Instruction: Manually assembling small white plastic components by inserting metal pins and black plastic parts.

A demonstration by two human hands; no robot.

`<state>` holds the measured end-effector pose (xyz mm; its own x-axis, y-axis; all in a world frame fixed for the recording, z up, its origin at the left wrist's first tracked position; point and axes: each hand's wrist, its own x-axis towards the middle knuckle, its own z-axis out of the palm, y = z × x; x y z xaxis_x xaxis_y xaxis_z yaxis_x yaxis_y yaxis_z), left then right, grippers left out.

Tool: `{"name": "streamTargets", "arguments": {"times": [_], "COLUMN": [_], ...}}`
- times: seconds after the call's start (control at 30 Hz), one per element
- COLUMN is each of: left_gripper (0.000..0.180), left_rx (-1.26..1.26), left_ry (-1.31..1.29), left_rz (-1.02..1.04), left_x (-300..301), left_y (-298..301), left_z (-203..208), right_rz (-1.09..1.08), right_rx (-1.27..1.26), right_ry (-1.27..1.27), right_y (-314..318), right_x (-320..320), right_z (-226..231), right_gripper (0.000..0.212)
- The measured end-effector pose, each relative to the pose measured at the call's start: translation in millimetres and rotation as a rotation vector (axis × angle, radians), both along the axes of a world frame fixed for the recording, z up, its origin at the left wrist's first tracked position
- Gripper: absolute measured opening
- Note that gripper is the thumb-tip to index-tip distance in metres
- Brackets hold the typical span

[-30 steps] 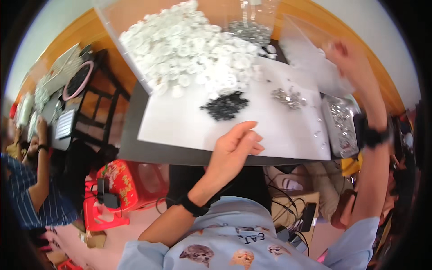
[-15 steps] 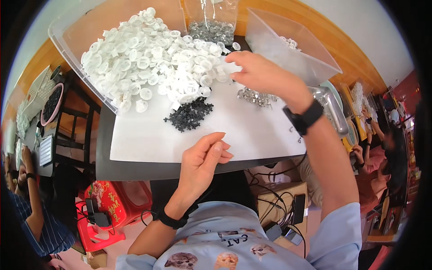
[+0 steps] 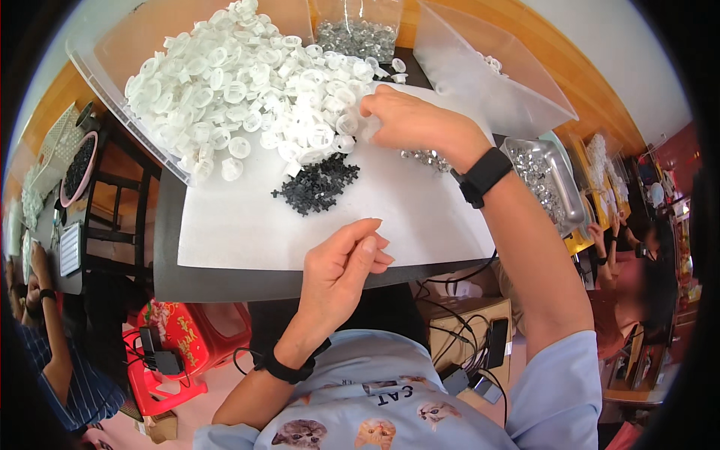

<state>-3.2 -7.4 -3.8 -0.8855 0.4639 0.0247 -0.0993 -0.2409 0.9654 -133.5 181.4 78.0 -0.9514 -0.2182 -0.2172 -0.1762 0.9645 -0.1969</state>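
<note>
My left hand (image 3: 337, 266) hovers near the table's front edge. Its thumb presses against curled fingers, and anything inside the pinch is hidden. Farther off, my right hand (image 3: 409, 120) reaches to the right edge of a big heap of translucent white round plastic caps (image 3: 247, 90). Its thumb and forefinger stand apart with white plastic right at the gap. Small black cross-shaped pieces (image 3: 319, 184) lie in a pile in front of the heap. Shiny little metal pieces (image 3: 427, 159) sit partly hidden under my right wrist.
The heap spills from a clear tub (image 3: 124, 112) onto a white sheet (image 3: 240, 236). Behind stands a bag of metal pieces (image 3: 356, 37); at right are a clear bin (image 3: 487, 71) and a metal tray (image 3: 574, 202). A red stool (image 3: 214, 330) stands below. Other people work at both sides.
My right hand has shifted left and slightly nearer, against the heap's edge. More of the metal tray shows now. My left hand has barely moved and keeps its pinch.
</note>
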Motion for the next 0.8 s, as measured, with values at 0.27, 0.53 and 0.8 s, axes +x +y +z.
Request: {"name": "streamTargets", "arguments": {"times": [0.27, 0.53, 0.8], "left_gripper": [0.028, 0.028, 0.034], "left_rx": [0.010, -0.020, 0.077], "left_ry": [0.017, 0.028, -0.086], "left_rz": [0.009, -0.002, -0.031], "left_x": [1, 0, -6], "left_y": [3, 3, 2], "left_z": [0, 1, 7], "right_rz": [0.092, 0.080, 0.120], "right_rx": [0.026, 0.023, -0.209], "right_ry": [0.083, 0.221, 0.352], "right_y": [21, 25, 25], "right_x": [-10, -27, 24], "right_z": [-7, -33, -2], "right_gripper": [0.044, 0.022, 0.016]}}
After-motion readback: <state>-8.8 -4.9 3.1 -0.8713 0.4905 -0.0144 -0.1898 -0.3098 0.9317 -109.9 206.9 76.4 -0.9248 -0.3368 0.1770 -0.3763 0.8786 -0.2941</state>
